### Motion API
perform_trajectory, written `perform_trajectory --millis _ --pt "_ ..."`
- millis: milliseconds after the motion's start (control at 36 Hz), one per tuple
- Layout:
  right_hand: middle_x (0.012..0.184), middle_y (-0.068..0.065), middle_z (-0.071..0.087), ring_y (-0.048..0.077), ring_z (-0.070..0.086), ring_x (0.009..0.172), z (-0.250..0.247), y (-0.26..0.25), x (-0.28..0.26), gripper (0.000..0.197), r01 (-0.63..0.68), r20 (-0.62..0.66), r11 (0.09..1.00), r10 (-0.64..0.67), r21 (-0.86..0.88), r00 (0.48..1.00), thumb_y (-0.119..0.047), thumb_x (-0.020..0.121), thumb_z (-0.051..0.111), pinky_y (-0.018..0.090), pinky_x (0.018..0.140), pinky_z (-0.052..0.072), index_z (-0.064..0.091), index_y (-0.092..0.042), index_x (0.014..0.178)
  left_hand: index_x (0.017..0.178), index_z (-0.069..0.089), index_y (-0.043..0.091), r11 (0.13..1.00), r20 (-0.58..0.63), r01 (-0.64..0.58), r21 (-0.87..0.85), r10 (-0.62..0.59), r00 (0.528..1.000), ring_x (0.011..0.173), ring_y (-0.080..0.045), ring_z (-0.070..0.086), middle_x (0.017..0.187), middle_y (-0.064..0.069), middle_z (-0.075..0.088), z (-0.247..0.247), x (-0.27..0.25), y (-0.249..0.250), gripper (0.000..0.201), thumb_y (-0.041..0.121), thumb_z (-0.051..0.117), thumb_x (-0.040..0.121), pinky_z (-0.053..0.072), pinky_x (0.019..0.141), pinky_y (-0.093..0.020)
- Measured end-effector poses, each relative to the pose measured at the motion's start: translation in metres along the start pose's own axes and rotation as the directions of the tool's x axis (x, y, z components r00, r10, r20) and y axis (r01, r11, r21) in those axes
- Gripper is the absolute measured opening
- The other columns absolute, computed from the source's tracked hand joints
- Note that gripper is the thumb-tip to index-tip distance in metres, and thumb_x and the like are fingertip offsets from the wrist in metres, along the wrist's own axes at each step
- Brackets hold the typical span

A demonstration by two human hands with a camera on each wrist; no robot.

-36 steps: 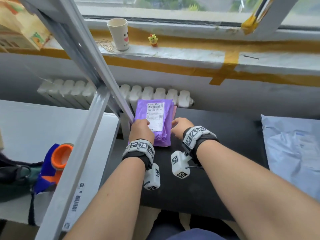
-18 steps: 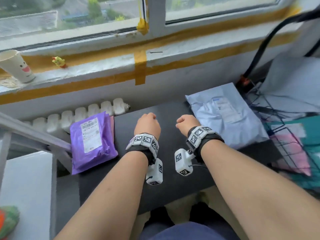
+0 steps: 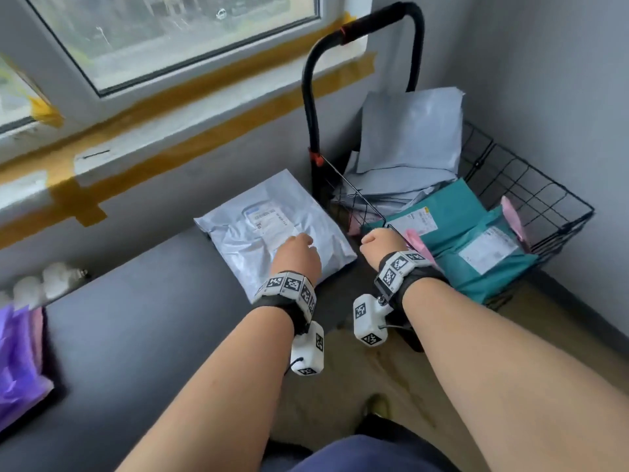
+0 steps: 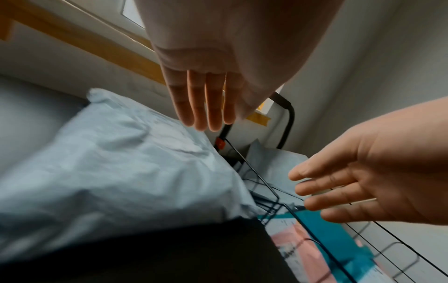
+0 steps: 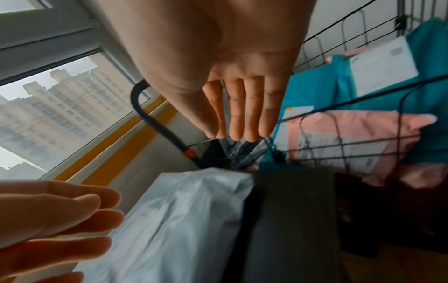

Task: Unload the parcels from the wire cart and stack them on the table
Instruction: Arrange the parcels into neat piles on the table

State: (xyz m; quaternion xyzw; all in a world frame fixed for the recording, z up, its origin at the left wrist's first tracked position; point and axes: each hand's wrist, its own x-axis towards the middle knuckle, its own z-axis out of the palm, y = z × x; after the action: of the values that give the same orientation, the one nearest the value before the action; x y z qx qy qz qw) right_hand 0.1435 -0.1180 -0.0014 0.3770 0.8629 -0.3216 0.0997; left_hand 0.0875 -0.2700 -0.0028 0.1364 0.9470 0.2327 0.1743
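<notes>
Both hands are loose and hold nothing, with the fingers stretched out straight. Her or his left hand (image 3: 296,256) floats over the grey parcel (image 3: 272,229) that lies on the dark desk (image 3: 136,318), near its right end. That spot is the nearest bit of desk to the cart, so I think the parcel was simply put down where the reach is shortest. Beside it, the right hand (image 3: 381,245) is over the rim of the wire cart (image 3: 544,195), which stands just past the desk's end, so it looks ready to pick the next parcel.

Inside the cart I can see teal parcels (image 3: 452,212), pink parcels (image 3: 417,241) and more grey bags (image 3: 412,131) leaning at the back (quite a pile to go). At the far left of the desk lies a purple parcel (image 3: 20,366).

White labels sit on the grey parcel and on the teal ones, but the print is too small and blurry to read.
</notes>
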Motion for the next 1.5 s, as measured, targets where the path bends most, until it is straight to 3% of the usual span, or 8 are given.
perform_trajectory --millis 194,333,500,944,1111,1278,1361,1500 --pt "0.119 0.009 0.065 0.032 0.06 0.106 -0.052 0.08 0.027 0.025 -0.062 -0.012 0.998 0.062 0.033 0.998 -0.023 0.098 0.048 0.03 0.086 0.046 0.068 -0.008 0.098 0.125 0.056 0.016 0.997 0.04 -0.08 0.021 0.08 0.996 0.117 -0.026 0.052 0.129 -0.006 0.055 0.062 0.001 0.082 0.032 0.02 0.04 0.098 0.042 0.097 -0.034" --pt "0.055 0.009 0.043 0.031 0.046 0.066 -0.073 0.116 0.043 0.058 -0.14 -0.052 0.987 0.145 0.077 0.988 -0.058 0.093 0.047 0.03 0.063 0.039 0.043 -0.016 0.054 0.127 0.054 0.016 0.993 0.103 -0.106 0.053 0.1 0.99 0.117 -0.027 0.05 0.129 -0.007 0.052 0.092 0.011 0.115 0.033 0.022 0.04 0.098 0.044 0.097 -0.039" --pt "0.123 0.016 0.064 0.034 0.058 0.113 -0.084 0.139 0.063 0.047 -0.203 0.028 0.972 0.201 0.115 0.979 -0.038 0.09 0.059 0.039 0.098 0.047 0.065 -0.001 0.117 0.121 0.058 0.014 0.983 0.145 -0.147 0.109 0.13 0.981 0.113 -0.027 0.052 0.121 -0.007 0.057 0.119 0.045 0.137 0.032 0.021 0.041 0.095 0.045 0.096 -0.039" --pt "0.107 0.009 0.068 0.029 0.063 0.098 -0.045 0.158 0.153 0.026 -0.345 0.307 0.936 0.348 -0.066 0.886 -0.03 0.09 0.058 0.039 0.095 0.049 0.069 -0.012 0.105 0.124 0.055 0.013 0.954 0.124 -0.185 0.238 0.159 0.979 0.122 -0.022 0.038 0.13 -0.003 0.045 0.154 0.119 0.144 0.033 0.015 0.044 0.094 0.042 0.094 -0.035" --pt "0.092 0.013 0.069 0.034 0.066 0.087 0.0 0.186 0.197 0.075 -0.358 0.342 0.907 0.416 -0.221 0.843 -0.072 0.051 0.025 0.051 0.091 0.05 0.068 -0.017 0.079 0.123 0.056 0.012 0.953 0.106 -0.192 0.234 0.171 0.98 0.119 -0.021 0.04 0.126 -0.003 0.046 0.154 0.131 0.14 0.032 0.013 0.045 0.094 0.045 0.091 -0.035" --pt "0.096 0.013 0.065 0.026 0.061 0.092 -0.028 0.159 0.178 0.056 -0.28 0.363 0.898 0.399 -0.338 0.842 -0.051 0.098 0.033 0.032 0.083 0.047 0.063 -0.004 0.093 0.12 0.057 0.013 0.959 0.117 -0.189 0.212 0.167 0.979 0.118 -0.02 0.04 0.126 -0.002 0.046 0.151 0.128 0.144 0.029 0.014 0.044 0.094 0.044 0.091 -0.034" --pt "0.087 0.011 0.061 0.025 0.059 0.087 -0.044 0.154 0.171 0.046 -0.253 0.309 0.903 0.365 -0.346 0.878 -0.039 0.102 0.037 0.03 0.076 0.044 0.056 -0.004 0.08 0.121 0.057 0.015 0.964 0.116 -0.18 0.195 0.159 0.98 0.118 -0.02 0.04 0.125 -0.003 0.047 0.148 0.123 0.147 0.029 0.014 0.044 0.095 0.043 0.091 -0.034" --pt "0.103 0.01 0.065 0.029 0.061 0.109 -0.067 0.155 0.159 0.03 -0.258 0.156 0.965 0.248 0.047 0.956 -0.023 0.097 0.047 0.032 0.083 0.045 0.068 -0.011 0.114 0.122 0.057 0.014 0.981 0.086 -0.144 0.128 0.134 0.987 0.122 -0.023 0.04 0.128 -0.004 0.049 0.139 0.107 0.15 0.031 0.014 0.041 0.096 0.042 0.096 -0.037"
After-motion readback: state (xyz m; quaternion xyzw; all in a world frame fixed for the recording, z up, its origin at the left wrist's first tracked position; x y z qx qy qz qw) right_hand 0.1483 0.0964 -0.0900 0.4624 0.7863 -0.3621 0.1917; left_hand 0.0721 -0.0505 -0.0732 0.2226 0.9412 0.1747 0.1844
